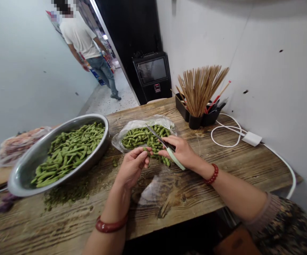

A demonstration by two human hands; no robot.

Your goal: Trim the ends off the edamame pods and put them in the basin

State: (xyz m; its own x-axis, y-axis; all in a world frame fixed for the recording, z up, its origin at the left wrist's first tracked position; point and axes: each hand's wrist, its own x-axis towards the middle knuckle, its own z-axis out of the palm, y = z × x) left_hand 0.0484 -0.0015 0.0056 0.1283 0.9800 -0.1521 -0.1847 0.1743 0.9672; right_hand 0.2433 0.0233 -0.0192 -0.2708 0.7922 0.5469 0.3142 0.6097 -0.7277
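Note:
My left hand (134, 164) pinches a green edamame pod (147, 151) between thumb and fingers, above the table's middle. Just to its right, my right hand (178, 150) is closed around scissors (174, 157) with pale green handles, their dark blades pointing up and to the left. Beyond both hands lies an opened clear plastic bag (120, 141) full of pods (136, 136), a few of which spill out toward me. At the left, a large metal basin (104, 132) holds a heap of green pods (73, 148). Small trimmed bits (68, 194) are scattered along its near side.
A black holder (181, 106) with wooden skewers (199, 88) and pens stands at the back right. Next to it lie a white cable and adapter (252, 139). A bagged pinkish bundle (23, 143) sits left of the basin. A person (83, 39) in a white shirt is beyond the doorway.

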